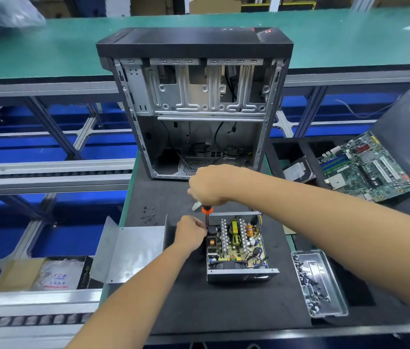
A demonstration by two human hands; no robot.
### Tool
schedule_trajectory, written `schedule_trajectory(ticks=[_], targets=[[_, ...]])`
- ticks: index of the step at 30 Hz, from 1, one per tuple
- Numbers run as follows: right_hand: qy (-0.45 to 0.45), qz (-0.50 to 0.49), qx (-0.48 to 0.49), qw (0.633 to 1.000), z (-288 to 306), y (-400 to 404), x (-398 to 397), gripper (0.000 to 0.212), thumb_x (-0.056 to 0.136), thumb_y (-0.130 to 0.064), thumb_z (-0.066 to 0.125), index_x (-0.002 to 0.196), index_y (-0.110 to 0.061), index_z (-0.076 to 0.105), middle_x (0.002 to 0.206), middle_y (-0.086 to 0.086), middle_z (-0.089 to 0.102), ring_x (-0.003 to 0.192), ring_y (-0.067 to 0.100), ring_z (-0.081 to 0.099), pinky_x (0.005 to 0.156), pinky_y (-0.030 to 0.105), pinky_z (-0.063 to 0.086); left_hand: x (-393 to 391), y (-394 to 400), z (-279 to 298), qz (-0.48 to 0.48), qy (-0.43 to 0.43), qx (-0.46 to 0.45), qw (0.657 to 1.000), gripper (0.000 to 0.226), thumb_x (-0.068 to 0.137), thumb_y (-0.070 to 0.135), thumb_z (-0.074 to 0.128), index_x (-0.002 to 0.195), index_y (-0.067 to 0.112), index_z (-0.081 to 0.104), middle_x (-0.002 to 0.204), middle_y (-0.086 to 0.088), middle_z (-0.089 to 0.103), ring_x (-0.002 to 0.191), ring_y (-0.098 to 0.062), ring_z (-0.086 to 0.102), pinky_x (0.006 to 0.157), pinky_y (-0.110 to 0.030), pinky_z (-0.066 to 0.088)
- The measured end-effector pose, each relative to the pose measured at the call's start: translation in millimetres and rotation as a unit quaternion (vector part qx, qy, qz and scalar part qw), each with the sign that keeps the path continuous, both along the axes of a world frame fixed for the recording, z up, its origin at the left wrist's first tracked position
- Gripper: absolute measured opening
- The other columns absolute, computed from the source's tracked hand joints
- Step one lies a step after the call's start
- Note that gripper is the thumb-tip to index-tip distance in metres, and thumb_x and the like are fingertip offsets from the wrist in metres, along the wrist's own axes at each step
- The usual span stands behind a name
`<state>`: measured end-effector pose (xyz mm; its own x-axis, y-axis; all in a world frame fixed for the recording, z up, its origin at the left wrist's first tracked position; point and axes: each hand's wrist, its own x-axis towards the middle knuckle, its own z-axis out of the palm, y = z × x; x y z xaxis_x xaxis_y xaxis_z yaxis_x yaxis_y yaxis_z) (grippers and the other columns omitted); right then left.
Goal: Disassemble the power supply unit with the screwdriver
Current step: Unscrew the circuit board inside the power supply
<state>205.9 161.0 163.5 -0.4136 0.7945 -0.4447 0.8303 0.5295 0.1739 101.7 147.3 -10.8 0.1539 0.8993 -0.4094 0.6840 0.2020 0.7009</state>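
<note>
Fingers of right hand [210, 186] wrap screwdriver [206, 214] handle, centre frame; left hand [191, 231] pinches shaft at power supply unit [236, 245]. PSU: rigid, heavy-ish; hold metal walls, board's fragile.

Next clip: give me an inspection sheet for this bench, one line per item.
Surface: dark mat on a green-edged bench.
Job's things: open PSU, board exposed; screwdriver upright at its left edge; removed cover to the left.
Clutter: loose screws; screw tray; PC case; motherboard; hard drive.
Grippers: right hand grips the screwdriver handle; left hand at the shaft by the PSU.
Cables: black wires inside the case.
Surroundings: conveyor, boxes behind.
</note>
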Motion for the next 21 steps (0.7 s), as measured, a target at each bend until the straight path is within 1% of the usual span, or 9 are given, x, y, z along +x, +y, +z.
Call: schedule_trajectory(ticks=[2,5,7,11,13,14,16,18,21], targets=[[0.006,-0.020,-0.023,1.000,-1,-1,-2,0.023,0.099,-0.019,0.044,0.111,-0.006,0.060,0.090,0.012,0.067,0.065,0.019,0.050,0.048,0.028,0.033,1,1,-1,0.015,-0.016,-0.018,1.000,0.015,0.078,-0.003,0.062,0.066,0.004,0.068,0.068,-0.004,0.063,0.066,-0.016,0.053,0.053,-0.020,0.040],[0.078,-0.037,-0.034,0.996,2,0,5,0.020,0.091,-0.020,0.057,0.103,-0.005,0.054,0.087,0.008,0.061,0.072,0.022,0.052,0.053,0.028,0.037,0,1,-1,0.040,-0.038,-0.039,0.998,0.024,0.077,-0.003,0.063,0.059,0.013,0.063,0.067,-0.001,0.062,0.065,-0.012,0.053,0.056,-0.021,0.041],[0.122,-0.040,-0.059,0.990,5,0,10,0.020,0.085,-0.017,0.065,0.098,-0.010,0.050,0.091,0.004,0.055,0.081,0.022,0.049,0.057,0.028,0.036,0,2,-2,0.045,-0.045,-0.050,0.997,0.024,0.078,-0.003,0.063,0.060,0.012,0.063,0.066,-0.003,0.061,0.065,-0.014,0.053,0.059,-0.022,0.041],[0.174,-0.058,-0.079,0.980,6,-1,18,0.015,0.083,-0.013,0.065,0.097,-0.013,0.059,0.087,-0.002,0.055,0.083,0.019,0.051,0.054,0.023,0.033,1,4,-3,0.041,-0.043,-0.065,0.996,0.024,0.080,-0.003,0.061,0.060,0.011,0.060,0.063,-0.004,0.057,0.065,-0.019,0.051,0.062,-0.025,0.042],[0.143,-0.065,-0.065,0.985,6,-3,16,0.020,0.092,-0.028,0.059,0.103,-0.011,0.059,0.087,0.000,0.059,0.076,0.019,0.055,0.055,0.026,0.038,2,5,-3,0.041,-0.041,-0.069,0.996,0.024,0.079,-0.004,0.061,0.061,0.011,0.059,0.066,-0.004,0.057,0.069,-0.020,0.052,0.066,-0.028,0.046],[0.098,-0.053,-0.046,0.993,5,-4,13,0.026,0.098,-0.033,0.050,0.109,-0.010,0.056,0.088,0.003,0.059,0.070,0.018,0.053,0.053,0.030,0.038,2,5,-3,0.042,-0.043,-0.072,0.996,0.024,0.079,-0.004,0.060,0.061,0.012,0.059,0.068,-0.004,0.057,0.071,-0.020,0.052,0.068,-0.030,0.048],[0.021,-0.024,-0.006,0.999,2,-6,4,0.026,0.104,-0.024,0.037,0.117,-0.009,0.054,0.090,0.004,0.055,0.060,0.013,0.038,0.047,0.031,0.029,2,6,-4,0.044,-0.046,-0.077,0.995,0.026,0.079,-0.005,0.060,0.059,0.012,0.059,0.069,-0.004,0.057,0.072,-0.019,0.052,0.071,-0.032,0.049],[0.013,-0.030,-0.001,0.999,-2,-6,-5,0.021,0.100,-0.018,0.044,0.113,-0.006,0.055,0.086,0.003,0.056,0.057,0.012,0.036,0.045,0.029,0.027,2,6,-4,0.043,-0.046,-0.077,0.995,0.026,0.080,-0.004,0.060,0.058,0.011,0.059,0.068,-0.004,0.057,0.070,-0.017,0.051,0.072,-0.033,0.050],[0.080,-0.041,-0.026,0.996,2,-5,-3,0.019,0.089,-0.018,0.058,0.103,-0.009,0.050,0.078,0.002,0.048,0.066,0.017,0.046,0.049,0.029,0.033,2,6,-4,0.043,-0.050,-0.083,0.994,0.025,0.081,-0.004,0.061,0.061,0.011,0.060,0.069,-0.004,0.058,0.070,-0.016,0.051,0.073,-0.033,0.050]])
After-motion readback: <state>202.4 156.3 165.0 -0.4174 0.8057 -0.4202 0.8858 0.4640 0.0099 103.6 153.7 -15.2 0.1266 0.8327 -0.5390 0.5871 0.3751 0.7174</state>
